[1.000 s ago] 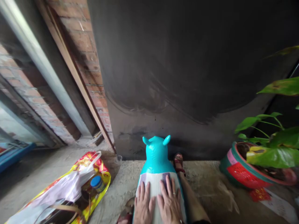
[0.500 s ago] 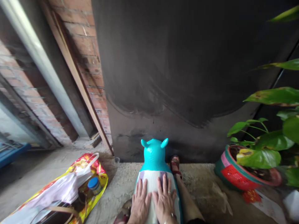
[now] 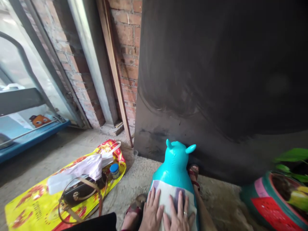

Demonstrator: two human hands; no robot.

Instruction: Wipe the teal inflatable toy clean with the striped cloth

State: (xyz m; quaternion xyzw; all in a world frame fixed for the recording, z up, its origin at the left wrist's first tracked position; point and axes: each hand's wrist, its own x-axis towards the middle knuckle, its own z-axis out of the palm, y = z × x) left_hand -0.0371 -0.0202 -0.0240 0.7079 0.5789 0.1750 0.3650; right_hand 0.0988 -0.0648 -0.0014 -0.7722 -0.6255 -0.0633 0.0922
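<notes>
Lying flat, fingers (image 3: 180,202) spread and gripping nothing, left hand (image 3: 150,211) and right hand (image 3: 179,218) touch the white cloth (image 3: 167,189); beneath, the turquoise toy (image 3: 173,166) points lengthwise forward, equally near both.

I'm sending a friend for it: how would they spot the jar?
Left of the turquoise animal toy, find the yellow plastic sheet on the floor. Toward its far end, right of the pale cloth, sits the jar. Its round blue lid sets it apart from the cloth and the dark handbag.
</notes>
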